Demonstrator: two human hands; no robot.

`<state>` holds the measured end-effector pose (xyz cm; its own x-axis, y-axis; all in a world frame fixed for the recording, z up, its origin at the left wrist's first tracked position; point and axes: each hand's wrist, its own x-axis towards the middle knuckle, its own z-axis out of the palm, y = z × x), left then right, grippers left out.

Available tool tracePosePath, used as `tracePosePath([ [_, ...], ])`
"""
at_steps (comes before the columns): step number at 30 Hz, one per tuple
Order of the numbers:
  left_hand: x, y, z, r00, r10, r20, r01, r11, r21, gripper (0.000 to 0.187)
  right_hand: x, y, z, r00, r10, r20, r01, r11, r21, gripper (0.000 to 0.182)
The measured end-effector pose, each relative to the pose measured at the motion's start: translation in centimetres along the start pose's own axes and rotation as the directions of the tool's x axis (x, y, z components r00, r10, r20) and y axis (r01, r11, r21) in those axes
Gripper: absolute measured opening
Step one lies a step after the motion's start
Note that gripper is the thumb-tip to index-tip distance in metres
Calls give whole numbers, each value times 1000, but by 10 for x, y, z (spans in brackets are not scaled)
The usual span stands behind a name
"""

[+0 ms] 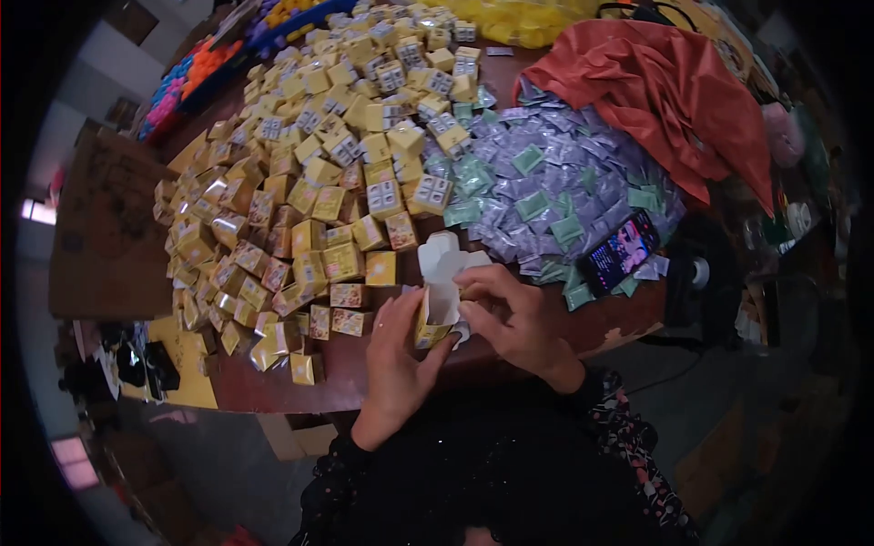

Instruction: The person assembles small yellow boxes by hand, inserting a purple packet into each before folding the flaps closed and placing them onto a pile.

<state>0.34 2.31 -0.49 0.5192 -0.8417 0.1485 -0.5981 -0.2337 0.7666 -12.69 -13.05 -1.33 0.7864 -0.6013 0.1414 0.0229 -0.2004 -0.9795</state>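
Note:
Near the front edge of the table, a small yellow cardboard box stands with its white inner flaps folded out. My left hand is wrapped round its left side and base, thumb in front. The fingers of my right hand are bent in a pinch at the box's right edge, by a white flap. Whether they also hold something small is hidden. Closed yellow boxes lie in a big heap just beyond my left hand. Past my right hand spreads a pile of small purple and green sachets.
A lit phone lies on the sachets at the right. Red cloth covers the pile's far side. Yellow plastic bags sit at the back. Colourful small items fill a blue tray at far left. A large carton stands left of the table.

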Motion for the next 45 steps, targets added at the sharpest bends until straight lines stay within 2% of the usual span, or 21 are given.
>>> tracePosePath([
  [1,0,0,0,998,-57,-5,57,994,-92,70,1,7,-3,990,-136,35,136,991,18,39],
  [2,0,-3,-3,998,-53,31,59,977,-205,72,1,8,-4,984,-164,61,165,986,1,41],
  [5,0,5,-1,982,-180,50,181,854,-488,76,1,6,-5,976,-191,101,197,979,-56,46],
  [7,-2,8,4,987,-141,71,158,862,-482,77,-3,10,-1,985,-149,90,157,984,-85,49],
  [10,-4,4,7,990,-95,105,138,813,-566,73,-10,6,8,1000,-3,24,1,993,117,50],
  [14,-1,3,-6,967,-100,234,234,709,-665,64,-8,6,2,997,-60,48,57,996,65,50],
  [15,-1,9,-7,961,-151,233,275,626,-730,55,-8,10,5,994,-100,36,97,993,61,50],
  [17,-5,2,-7,971,-91,220,228,623,-748,50,-8,7,7,984,-178,27,178,984,30,47],
  [19,-7,-4,-4,982,-57,180,176,617,-767,39,-7,6,8,971,-219,97,214,975,56,48],
  [20,-7,-6,-3,983,-50,177,170,615,-770,39,-5,12,10,922,-372,109,377,925,-37,46],
  [23,-8,-7,-1,983,-60,172,174,598,-783,36,-4,4,4,944,-296,144,300,954,-12,40],
  [25,-8,-2,-3,978,-99,184,207,568,-796,34,-6,6,4,949,-288,126,294,955,-33,38],
  [26,-8,-3,-3,984,-73,165,176,575,-799,34,-7,7,5,951,-286,116,292,956,-42,36],
  [29,-9,-13,2,993,-19,116,107,565,-818,36,2,9,9,881,-470,57,472,881,-36,34],
  [32,-10,-14,4,995,-41,92,100,504,-858,44,1,8,19,907,-413,-81,419,905,77,29],
  [35,-2,0,6,992,-82,100,127,453,-882,51,3,2,7,918,-397,22,395,917,44,30],
  [36,-3,-1,5,990,-88,111,139,444,-885,53,4,0,4,945,-322,62,311,940,139,27],
  [37,-3,-2,3,988,-98,120,151,439,-886,54,7,2,0,927,-361,100,347,928,134,26],
  [38,-1,-1,2,993,-54,106,119,479,-870,54,10,5,-3,906,-401,136,384,914,133,25],
  [39,-1,0,1,991,-64,120,135,518,-845,54,11,-2,-3,925,-367,96,356,928,114,27],
  [45,-2,-3,-4,985,-39,169,151,667,-730,54,10,2,-2,974,-161,161,133,977,168,18],
])
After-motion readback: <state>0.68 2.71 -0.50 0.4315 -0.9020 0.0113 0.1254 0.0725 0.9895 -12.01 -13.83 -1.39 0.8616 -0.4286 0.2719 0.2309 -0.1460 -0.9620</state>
